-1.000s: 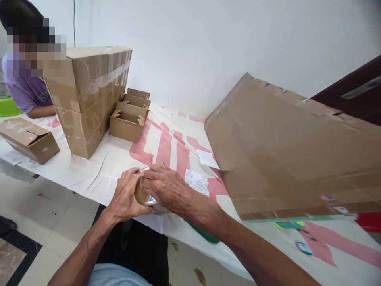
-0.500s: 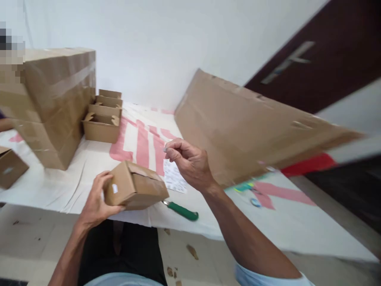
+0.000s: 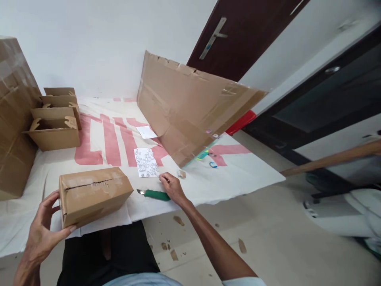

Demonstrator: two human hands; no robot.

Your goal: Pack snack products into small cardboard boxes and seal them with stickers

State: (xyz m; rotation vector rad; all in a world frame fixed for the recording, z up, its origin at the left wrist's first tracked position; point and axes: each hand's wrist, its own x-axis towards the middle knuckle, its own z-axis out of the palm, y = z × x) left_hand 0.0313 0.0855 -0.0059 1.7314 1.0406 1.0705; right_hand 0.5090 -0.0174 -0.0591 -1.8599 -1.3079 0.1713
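My left hand (image 3: pixel 44 226) grips the left end of a closed cardboard box (image 3: pixel 95 194), fingers behind and thumb along the lower front edge. The box sits at the front of the table, its taped top seam facing up. My right hand (image 3: pixel 173 187) is pinched closed at the lower right corner of a white sheet printed with small dark marks (image 3: pixel 147 162). What its fingertips hold, if anything, is too small to make out. Just below that hand lies a green-handled knife (image 3: pixel 157 195), its short blade pointing left. A small brown-and-white scrap (image 3: pixel 181 174) lies to the right.
Open small cartons (image 3: pixel 55 133) stand at the left beside a large taped carton (image 3: pixel 14 119). A big cardboard panel (image 3: pixel 190 107) leans over the back right. A blank white paper (image 3: pixel 146 132) and a blue tape roll (image 3: pixel 213 165) lie on the cloth-covered table (image 3: pixel 244 171).
My right hand has come down from the air to the printed sheet's corner. The box has been turned and lowered, still in my left hand. The view has swung right.
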